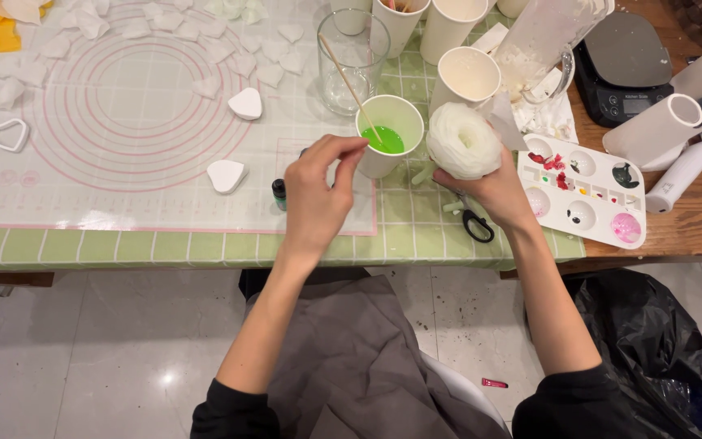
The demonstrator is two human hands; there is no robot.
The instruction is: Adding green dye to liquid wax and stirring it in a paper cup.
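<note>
Green-checked cloth covers our desk, with a clear silicone mat toward its left end and bare wood showing at the right edge. Near the front edge, about the middle, stands a white paper cup with bright green liquid in it.

Our left hand is closed in a pinch, thumb and fingers nipping what we take to be the lower end of a thin wooden stick; the contact itself is hard to make out. The stick's long axis runs diagonally: low end down in the liquid, high end pointing away toward the desk's far-left, across the empty glass beaker behind.

Our right hand is curled around the underside of a white layered flower form, holding it just beside the cup's right rim, face turned up and toward the far edge.

To stir well, we judge it best to keep the stick low, circle slowly, and hold the flower clear of drips. Black-handled scissors lie below the right wrist; a paint palette sits further right.
</note>
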